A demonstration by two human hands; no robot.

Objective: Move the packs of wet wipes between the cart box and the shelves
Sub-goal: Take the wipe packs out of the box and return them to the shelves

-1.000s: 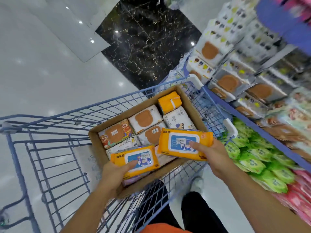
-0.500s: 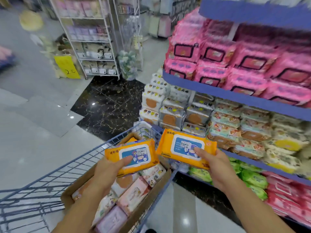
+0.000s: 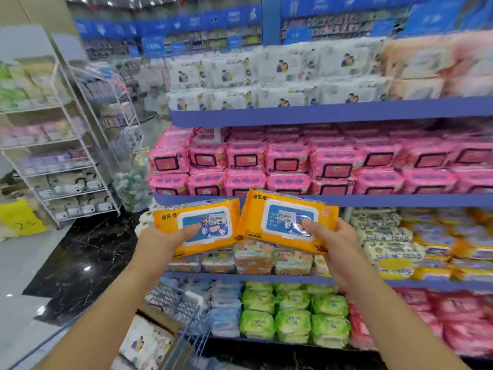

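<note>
Up in front of the shelves, the person holds two orange packs of wet wipes side by side, one in each hand. The left hand (image 3: pixel 162 244) grips the left orange pack (image 3: pixel 198 225) from its lower left end, thumb lying across the blue-and-white lid panel, fingers hidden beneath. The right hand (image 3: pixel 337 247) clasps the right orange pack (image 3: pixel 286 222) at its lower right end in the same way, thumb on the lid label. The two packs meet at their inner edges near the centre of the view and tilt slightly toward each other, each carrying a small white price sticker on the lid. Both are held in the air, in front of the blue shelf edge (image 3: pixel 373 200) that runs under the rows of pink packs (image 3: pixel 288 158). At 12 o'clock, above those, white packs (image 3: pixel 266 73) printed with cartoon figures fill a higher shelf. Below the held packs sit blurred, pale multicoloured packs, and at 5 o'clock green packs (image 3: pixel 293 313) are stacked on the lowest shelf, with red-pink ones to their right. At 7 o'clock the blue wire cart (image 3: pixel 184 316) shows its front corner, with the cardboard cart box (image 3: pixel 157 319) inside holding white packs; how full it is cannot be told. At 9 o'clock a white wire rack (image 3: pixel 66 166) stands on the floor with small boxed goods, beside a yellow sign (image 3: pixel 21 217).
</note>
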